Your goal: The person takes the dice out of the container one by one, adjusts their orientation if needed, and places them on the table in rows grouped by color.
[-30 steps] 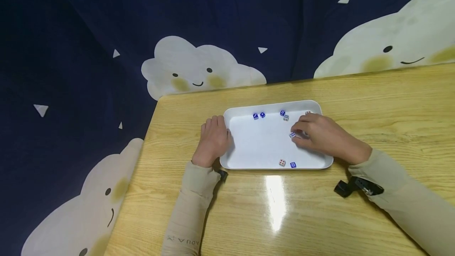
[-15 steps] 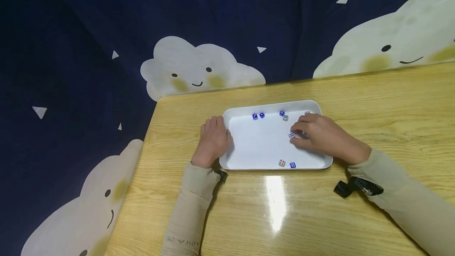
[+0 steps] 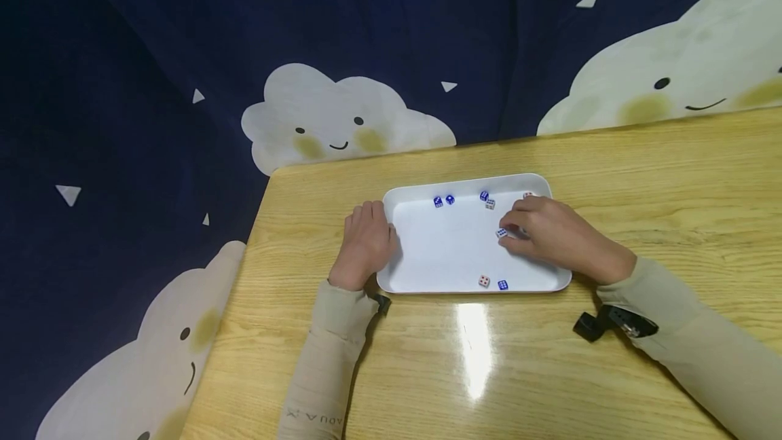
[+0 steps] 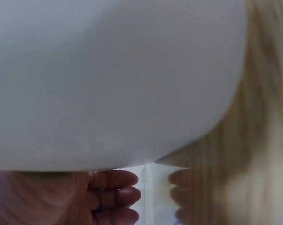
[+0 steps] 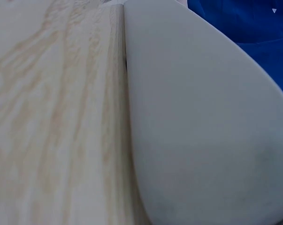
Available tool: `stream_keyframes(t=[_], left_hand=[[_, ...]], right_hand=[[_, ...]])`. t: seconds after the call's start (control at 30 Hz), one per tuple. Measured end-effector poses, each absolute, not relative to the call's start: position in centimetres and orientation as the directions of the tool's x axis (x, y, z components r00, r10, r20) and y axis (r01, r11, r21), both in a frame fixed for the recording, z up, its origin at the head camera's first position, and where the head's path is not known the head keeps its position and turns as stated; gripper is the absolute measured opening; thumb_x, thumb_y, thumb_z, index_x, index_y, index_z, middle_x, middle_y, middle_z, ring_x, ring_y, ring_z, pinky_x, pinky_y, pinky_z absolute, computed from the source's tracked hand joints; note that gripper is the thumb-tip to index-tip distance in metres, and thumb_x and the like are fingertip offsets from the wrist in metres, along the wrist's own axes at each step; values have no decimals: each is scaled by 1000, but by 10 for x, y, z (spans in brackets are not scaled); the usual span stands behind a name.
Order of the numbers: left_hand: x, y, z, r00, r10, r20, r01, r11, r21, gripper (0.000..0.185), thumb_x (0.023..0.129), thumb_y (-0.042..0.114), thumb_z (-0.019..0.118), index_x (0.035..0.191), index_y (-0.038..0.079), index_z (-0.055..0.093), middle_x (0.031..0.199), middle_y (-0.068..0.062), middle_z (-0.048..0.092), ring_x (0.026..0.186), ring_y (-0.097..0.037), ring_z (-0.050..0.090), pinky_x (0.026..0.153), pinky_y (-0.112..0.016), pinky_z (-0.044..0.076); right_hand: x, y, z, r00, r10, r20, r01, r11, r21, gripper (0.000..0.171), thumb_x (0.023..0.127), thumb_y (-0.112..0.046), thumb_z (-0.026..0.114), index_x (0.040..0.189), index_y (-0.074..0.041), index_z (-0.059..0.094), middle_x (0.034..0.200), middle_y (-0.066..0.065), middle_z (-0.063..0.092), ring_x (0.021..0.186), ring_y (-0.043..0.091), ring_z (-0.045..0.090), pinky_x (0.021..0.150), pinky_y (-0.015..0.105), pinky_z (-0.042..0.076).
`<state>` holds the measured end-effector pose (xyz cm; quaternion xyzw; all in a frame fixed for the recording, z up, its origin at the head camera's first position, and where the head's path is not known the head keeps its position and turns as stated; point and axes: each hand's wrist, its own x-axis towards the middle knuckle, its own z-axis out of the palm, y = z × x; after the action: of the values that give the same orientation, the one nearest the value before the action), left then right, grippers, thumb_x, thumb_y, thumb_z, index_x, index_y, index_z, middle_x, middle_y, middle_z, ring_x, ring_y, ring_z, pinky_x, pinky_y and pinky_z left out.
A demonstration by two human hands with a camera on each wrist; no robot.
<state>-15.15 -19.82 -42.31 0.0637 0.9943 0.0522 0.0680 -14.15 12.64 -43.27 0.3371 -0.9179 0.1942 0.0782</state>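
You see a plain white tray [image 3: 427, 250] on a pale yellow-brown table [image 3: 550, 358] with darker wood grain. The dice in the tray are white with blue pips [image 3: 502, 284], one is white with red pips [image 3: 484, 281], and some along the far wall are blue [image 3: 450, 199]. Your sleeves [image 3: 330, 352] are beige. The backdrop cloth [image 3: 153, 53] is dark navy, printed with cream smiling clouds with yellowish cheeks and small white triangles.

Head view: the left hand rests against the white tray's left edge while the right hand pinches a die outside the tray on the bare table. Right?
Not quite. In the head view the right hand pinches the die inside the white tray, not on the table. The left hand does rest against its left edge.
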Motion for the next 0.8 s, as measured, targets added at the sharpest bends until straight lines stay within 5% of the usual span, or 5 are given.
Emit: stream_keyframes(t=[0.67,0.8], left_hand=[[-150,-197,-423,-984,140,-114,125,984,129,36,105,21,41,129,-4,47,115,-17,53,105,-34,46,97,-45,40],[-150,-197,-423,-984,139,-108,125,984,127,35,104,21,41,128,-4,47,115,-17,53,105,-34,46,97,-45,40]], right_hand=[[-140,126,-432,-766,-570,296,-642,684,-347,21,86,-24,81,100,-9,80,96,6,76,93,23,70,106,53,52],[-140,126,-433,-752,-572,328,-658,673,-337,22,85,-24,82,100,-9,80,97,6,76,94,23,69,97,48,57]])
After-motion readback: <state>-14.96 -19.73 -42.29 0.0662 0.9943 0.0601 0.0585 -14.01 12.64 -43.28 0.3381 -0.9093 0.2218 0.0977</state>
